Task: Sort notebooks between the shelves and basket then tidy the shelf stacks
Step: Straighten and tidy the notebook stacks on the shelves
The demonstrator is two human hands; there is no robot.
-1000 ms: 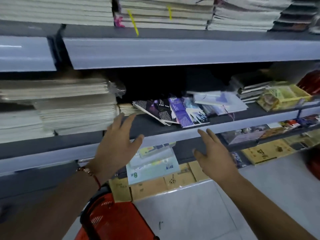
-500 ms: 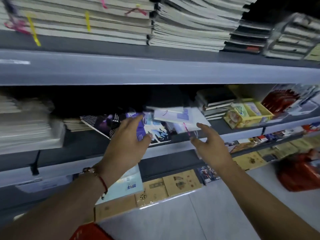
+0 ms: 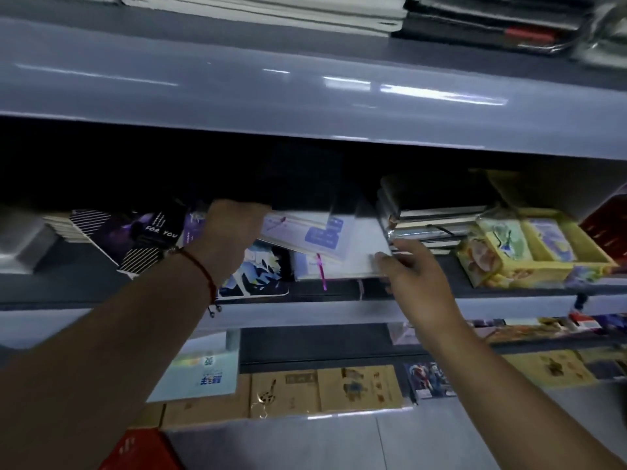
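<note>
Grey steel shelf (image 3: 305,312); I see both hands gripping pale notebooks (image 3: 325,235): left hand (image 3: 230,232), right hand (image 3: 415,278); fingertips hidden, blurry.

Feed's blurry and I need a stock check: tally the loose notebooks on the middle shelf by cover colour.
black striped notebook: 1
blue-and-white notebook: 1
pale lilac notebooks: 2
Total: 4

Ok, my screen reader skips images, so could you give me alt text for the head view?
Two hands reach into a middle shelf: the left hand and right hand grip opposite ends of a pale notebook lying on others. A dark stack and a yellow box sit to the right.
</note>
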